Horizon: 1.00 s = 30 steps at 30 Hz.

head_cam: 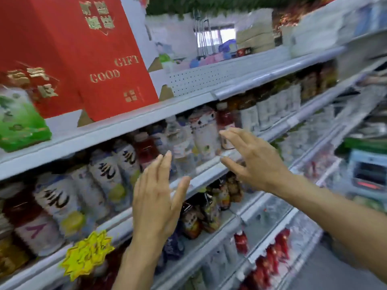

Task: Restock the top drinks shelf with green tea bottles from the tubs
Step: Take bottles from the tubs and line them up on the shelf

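My left hand (pixel 156 197) is raised in front of the top drinks shelf (pixel 209 166), fingers straight and together, holding nothing. To its right, my right hand (pixel 253 158) reaches toward the same shelf with fingers spread, also empty. Between the two hands, clear and white-labelled bottles (pixel 201 132) stand on the shelf, beside a red-drink bottle (pixel 225 120). The picture is blurred, so labels are unreadable and I cannot tell which bottles are green tea. No tubs are in view.
Red gift boxes (pixel 100 59) and a green box (pixel 18 122) sit on the shelf above. White bottles with dark script (pixel 106 174) fill the left of the drinks shelf. Lower shelves hold snack packs (pixel 207 210) and red bottles (pixel 272 254). A yellow star tag (pixel 88 254) hangs low.
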Tool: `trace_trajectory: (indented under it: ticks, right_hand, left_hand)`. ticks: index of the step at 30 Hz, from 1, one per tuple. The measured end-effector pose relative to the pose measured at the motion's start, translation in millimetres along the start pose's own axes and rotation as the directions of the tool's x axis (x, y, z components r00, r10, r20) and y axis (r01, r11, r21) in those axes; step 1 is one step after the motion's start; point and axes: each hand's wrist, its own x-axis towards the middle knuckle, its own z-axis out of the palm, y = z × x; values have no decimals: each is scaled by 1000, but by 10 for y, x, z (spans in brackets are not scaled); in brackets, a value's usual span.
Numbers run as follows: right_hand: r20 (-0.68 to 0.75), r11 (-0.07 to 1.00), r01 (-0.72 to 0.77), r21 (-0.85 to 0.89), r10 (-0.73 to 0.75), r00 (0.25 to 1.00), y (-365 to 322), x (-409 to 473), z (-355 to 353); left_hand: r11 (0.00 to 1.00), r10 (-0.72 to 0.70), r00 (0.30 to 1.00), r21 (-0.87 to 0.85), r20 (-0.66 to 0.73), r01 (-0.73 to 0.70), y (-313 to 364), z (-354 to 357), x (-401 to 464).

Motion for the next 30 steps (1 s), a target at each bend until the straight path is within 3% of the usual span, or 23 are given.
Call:
trace_trajectory:
  ticks: [7,13,23,30]
  right_hand:
    - [126,969,-217,-120,232,964,2004,-989,-644]
    - [246,876,-425,-226,474,846,3261,-1688,-1099]
    - [352,743,-598,-302,670,654,4794,-2442,-1009]
    - [437,729,-601,-328,681,588,6093,-2431,-474]
  left_hand:
    - [991,20,977,-130,215,9,1764,1303,230]
    - [972,32,929,-227,369,57,2852,2291,218]
    - [914,92,838,-380,539,144,3840,3764,436]
    - [892,135,725,-402,675,208,4328,5184,820]
